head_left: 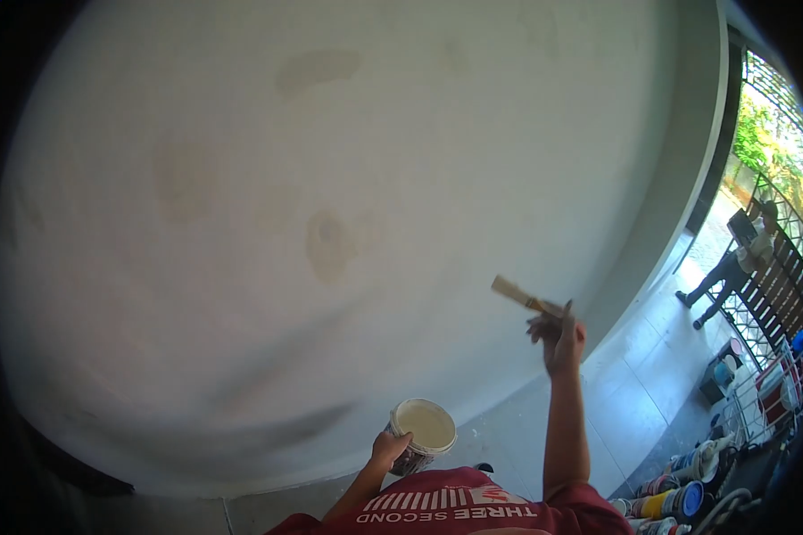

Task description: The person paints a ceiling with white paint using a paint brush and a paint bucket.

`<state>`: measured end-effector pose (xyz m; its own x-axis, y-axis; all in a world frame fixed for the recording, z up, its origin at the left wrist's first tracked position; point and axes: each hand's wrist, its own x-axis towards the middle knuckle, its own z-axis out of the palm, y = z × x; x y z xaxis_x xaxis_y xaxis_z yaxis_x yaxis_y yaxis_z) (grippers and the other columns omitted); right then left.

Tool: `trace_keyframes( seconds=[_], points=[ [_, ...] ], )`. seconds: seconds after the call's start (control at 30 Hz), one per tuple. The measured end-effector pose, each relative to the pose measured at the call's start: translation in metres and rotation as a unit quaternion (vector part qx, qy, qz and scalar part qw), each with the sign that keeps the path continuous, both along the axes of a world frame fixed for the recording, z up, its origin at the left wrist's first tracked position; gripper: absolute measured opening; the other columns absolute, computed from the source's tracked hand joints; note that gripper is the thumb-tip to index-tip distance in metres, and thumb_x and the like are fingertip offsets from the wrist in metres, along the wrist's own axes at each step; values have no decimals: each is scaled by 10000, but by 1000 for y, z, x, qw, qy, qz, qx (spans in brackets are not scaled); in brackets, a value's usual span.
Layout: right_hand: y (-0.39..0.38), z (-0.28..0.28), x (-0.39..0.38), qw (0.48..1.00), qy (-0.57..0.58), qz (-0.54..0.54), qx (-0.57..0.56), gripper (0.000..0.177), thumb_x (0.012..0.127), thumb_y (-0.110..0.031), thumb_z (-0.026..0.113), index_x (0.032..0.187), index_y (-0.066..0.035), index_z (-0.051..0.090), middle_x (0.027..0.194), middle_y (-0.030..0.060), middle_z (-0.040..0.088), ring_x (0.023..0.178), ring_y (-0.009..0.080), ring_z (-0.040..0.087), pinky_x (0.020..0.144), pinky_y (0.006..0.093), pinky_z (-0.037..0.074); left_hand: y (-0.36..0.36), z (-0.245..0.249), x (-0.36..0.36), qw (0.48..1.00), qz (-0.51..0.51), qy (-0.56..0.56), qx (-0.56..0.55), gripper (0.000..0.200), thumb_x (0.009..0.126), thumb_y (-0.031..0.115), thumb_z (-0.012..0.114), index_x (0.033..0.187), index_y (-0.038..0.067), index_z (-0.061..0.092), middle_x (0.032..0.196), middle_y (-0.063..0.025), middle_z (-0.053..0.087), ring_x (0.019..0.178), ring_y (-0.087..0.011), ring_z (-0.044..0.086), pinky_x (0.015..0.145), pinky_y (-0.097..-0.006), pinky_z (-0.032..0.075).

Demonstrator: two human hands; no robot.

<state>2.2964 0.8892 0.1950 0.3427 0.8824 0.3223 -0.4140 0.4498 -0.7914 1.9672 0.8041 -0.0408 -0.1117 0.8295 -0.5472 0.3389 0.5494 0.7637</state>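
My right hand [559, 334] is raised in front of the wall, its fingers closed round the handle of a paintbrush [519, 292]. The pale bristles point up and to the left. Low in the view, my left hand [393, 446] grips the side of a paint bucket [412, 461], thumb over the rim. Cream-coloured paint [426, 425] shows inside the bucket. Before me stands a whitish wall [437, 178] with several darker patches, among them a tan one [330, 245] left of the middle.
Paint cans [669, 504] and other containers stand on the floor at the lower right, beside a wire rack [767, 392]. A person [740, 259] stands near a slatted gate [781, 285] at the far right. Light floor tiles [633, 383] run along the wall's foot.
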Motion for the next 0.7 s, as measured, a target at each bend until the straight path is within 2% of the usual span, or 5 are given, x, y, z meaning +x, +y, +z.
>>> trace_keyframes(
  seconds=[0.1,0.23,0.3,0.37,0.7],
  points=[
    [34,67,18,995,-52,-7,87,576,1041,-428,472,1081,121,639,776,230,687,627,273,667,533,322,510,4,-25,-3,994,44,101,10,536,737,366,753,971,-114,704,816,-211,723,742,-300,726,687,-397,559],
    [78,155,41,960,-114,-92,239,451,1067,-269,441,1194,132,605,912,217,708,720,237,688,594,315,541,-2,-26,10,984,174,31,16,512,734,307,761,965,-145,688,789,-191,718,723,-272,721,648,-386,555],
    [98,199,42,940,-131,-153,274,338,1035,-185,523,1185,94,640,923,179,716,753,220,700,610,305,549,-4,-33,16,972,233,-5,17,512,732,285,764,963,-164,677,779,-185,714,713,-273,716,647,-386,555],
    [115,238,43,925,-153,-185,295,310,1018,-164,555,1181,81,651,916,166,722,749,205,703,613,299,554,-9,2,29,964,260,-52,7,524,733,281,763,960,-181,665,793,-182,711,716,-277,712,651,-391,551],
    [186,349,55,839,-284,-180,427,269,982,-139,610,1175,41,666,936,129,731,791,153,685,651,275,548,-5,-41,46,924,378,-25,51,486,732,261,750,935,-173,666,796,-171,704,668,-251,698,598,-385,533]
  ],
)
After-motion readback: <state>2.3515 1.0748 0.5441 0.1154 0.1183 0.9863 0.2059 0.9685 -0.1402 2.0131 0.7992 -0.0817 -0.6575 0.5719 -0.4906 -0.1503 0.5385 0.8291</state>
